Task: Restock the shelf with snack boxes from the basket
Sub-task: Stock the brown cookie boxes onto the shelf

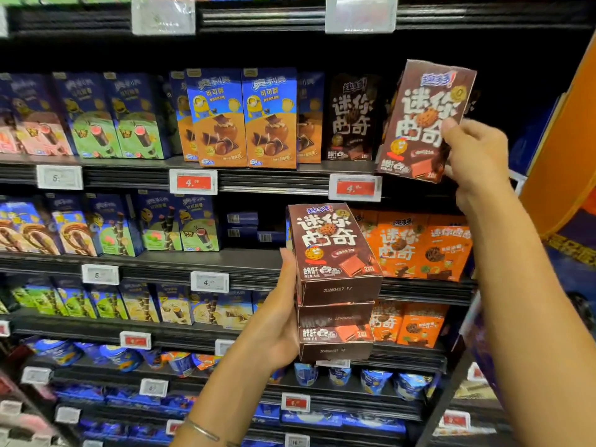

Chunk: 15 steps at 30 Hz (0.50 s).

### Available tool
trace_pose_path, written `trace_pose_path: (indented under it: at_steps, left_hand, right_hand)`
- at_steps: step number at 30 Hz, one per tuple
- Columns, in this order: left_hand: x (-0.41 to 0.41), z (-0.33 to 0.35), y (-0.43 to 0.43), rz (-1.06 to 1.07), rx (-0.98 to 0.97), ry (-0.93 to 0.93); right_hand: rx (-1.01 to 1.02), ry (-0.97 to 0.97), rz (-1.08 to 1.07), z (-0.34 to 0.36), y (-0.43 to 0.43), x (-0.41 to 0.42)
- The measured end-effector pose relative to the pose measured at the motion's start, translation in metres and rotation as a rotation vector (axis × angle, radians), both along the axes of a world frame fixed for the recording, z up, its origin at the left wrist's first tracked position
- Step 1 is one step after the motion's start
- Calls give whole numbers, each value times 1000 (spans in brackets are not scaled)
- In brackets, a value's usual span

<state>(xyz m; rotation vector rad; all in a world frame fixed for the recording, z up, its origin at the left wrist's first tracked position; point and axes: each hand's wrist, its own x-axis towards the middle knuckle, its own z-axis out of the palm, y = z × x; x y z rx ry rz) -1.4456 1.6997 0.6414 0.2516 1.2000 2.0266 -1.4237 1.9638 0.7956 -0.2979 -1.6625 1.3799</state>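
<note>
Gripping a brown snack box (425, 121) by its right edge, the right hand (477, 156) holds it tilted, just above and to the right of the red price tag (354, 187) on the shelf (274, 185) rail. A dark box (353, 117) of the same print stands directly above that tag. Below the tag, the left hand (277, 321) clasps a stack of brown boxes (335, 285) (at least two, date codes facing out), thumb up its left side. Orange boxes (419, 250) sit lower right of the tag.

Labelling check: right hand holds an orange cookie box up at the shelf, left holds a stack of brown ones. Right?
No: head view shows the right hand holding a brown cookie box, not orange. Left hand does hold the brown stack.
</note>
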Motion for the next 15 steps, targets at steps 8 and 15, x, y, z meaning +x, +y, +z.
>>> trace_pose_path:
  at_steps: [8, 15]
  left_hand:
    - [0, 11, 5, 11, -28, 29]
    - [-1, 16, 5, 18, -24, 59]
  right_hand:
    - [52, -28, -154, 16, 33, -48]
    - [174, -138, -352, 5, 49, -73]
